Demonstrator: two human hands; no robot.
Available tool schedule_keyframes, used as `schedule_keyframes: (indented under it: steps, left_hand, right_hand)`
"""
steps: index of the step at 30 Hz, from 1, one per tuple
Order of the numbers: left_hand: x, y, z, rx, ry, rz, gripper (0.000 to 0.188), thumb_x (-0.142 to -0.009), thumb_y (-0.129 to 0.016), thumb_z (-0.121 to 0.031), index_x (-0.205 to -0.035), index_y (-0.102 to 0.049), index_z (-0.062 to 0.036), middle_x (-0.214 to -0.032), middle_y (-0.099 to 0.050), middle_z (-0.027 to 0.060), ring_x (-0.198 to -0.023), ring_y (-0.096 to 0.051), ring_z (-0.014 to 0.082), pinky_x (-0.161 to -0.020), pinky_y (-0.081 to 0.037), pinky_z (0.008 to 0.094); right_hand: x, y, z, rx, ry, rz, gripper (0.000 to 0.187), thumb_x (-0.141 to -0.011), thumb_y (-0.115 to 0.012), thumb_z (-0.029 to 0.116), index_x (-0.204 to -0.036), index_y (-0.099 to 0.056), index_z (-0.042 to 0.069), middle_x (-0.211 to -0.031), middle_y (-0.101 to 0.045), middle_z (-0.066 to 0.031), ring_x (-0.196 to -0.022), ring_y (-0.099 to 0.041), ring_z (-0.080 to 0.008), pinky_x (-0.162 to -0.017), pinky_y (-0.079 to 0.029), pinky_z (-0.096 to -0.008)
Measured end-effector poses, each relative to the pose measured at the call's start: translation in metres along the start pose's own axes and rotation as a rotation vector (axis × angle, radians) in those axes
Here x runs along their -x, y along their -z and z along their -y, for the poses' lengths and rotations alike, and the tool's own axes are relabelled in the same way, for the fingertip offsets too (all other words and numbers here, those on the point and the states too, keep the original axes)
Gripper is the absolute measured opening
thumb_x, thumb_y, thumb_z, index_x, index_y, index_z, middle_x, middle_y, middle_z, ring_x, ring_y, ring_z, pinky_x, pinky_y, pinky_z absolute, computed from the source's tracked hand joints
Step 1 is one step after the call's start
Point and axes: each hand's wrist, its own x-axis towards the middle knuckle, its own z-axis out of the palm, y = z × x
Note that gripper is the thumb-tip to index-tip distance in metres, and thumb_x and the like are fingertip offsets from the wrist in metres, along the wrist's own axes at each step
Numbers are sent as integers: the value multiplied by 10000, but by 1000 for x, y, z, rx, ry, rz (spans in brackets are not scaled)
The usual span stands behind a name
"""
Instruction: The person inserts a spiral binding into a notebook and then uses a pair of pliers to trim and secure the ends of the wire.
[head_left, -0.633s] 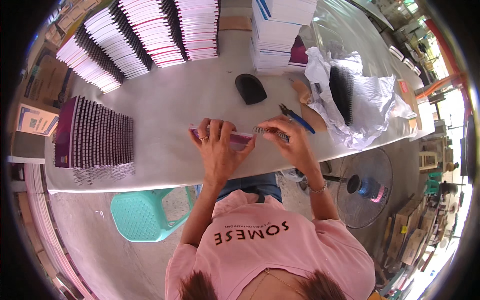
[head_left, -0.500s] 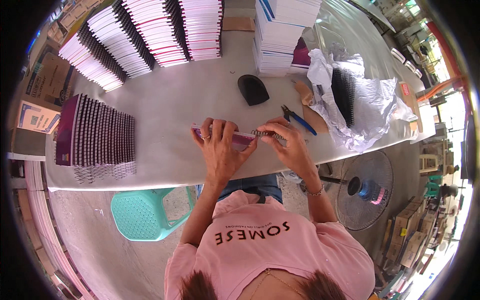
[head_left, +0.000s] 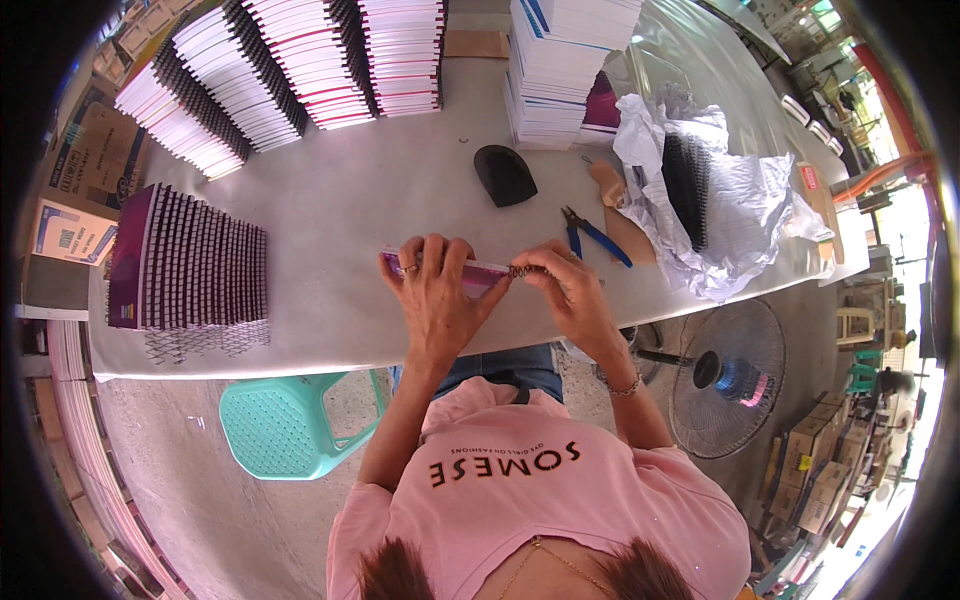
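Note:
Near the table's front edge, my left hand [head_left: 433, 300] grips a purple-covered book [head_left: 484, 272], its fingers over the far side and the thumb along the near one. A dark spiral binding coil [head_left: 527, 270] meets the book's right end. My right hand [head_left: 572, 298] pinches that coil between thumb and fingers; part of it is hidden under them. Blue-handled cutting pliers [head_left: 602, 240] lie beyond my right hand, their jaws spread. Farther off rests a black rounded pad-like piece [head_left: 505, 177].
Coil-bound books [head_left: 190, 265] are piled at the left, with more stacks [head_left: 310, 65] behind. A tall paper stack [head_left: 555, 80] stands at the back. Crumpled white wrapping [head_left: 640, 150] holds black coils [head_left: 685, 190]. A green stool [head_left: 280, 428] and a fan [head_left: 735, 385] stand before the table.
My right hand has shifted slightly left along the coil, closer to the book's end. Less coil shows between hand and book. The left hand keeps its grip.

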Motion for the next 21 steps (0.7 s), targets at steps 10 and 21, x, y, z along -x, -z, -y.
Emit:
schedule_keyframes:
  steps: [10,21]
  left_hand:
    - [3,18,0,58,28,103,324,-791,-756,-250,-1029,-571,-132,-1031,-523,37,-1072,-461,280,-969,-277,503]
    - [16,4,12,332,173,-180,587,-778,-804,-144,-1238,-444,-78,-1267,-401,159,-1236,-350,372,-981,-358,471]
  right_hand:
    - [-10,-9,4,250,120,-88,94,-917,-591,49,-999,-569,9,-883,-592,-134,-829,-588,-312,-745,-468,-368]
    - [-16,-12,8,391,131,-95,156,-893,-604,65,-1048,-595,59,-953,-613,-118,-946,-571,-328,-863,-417,-430]
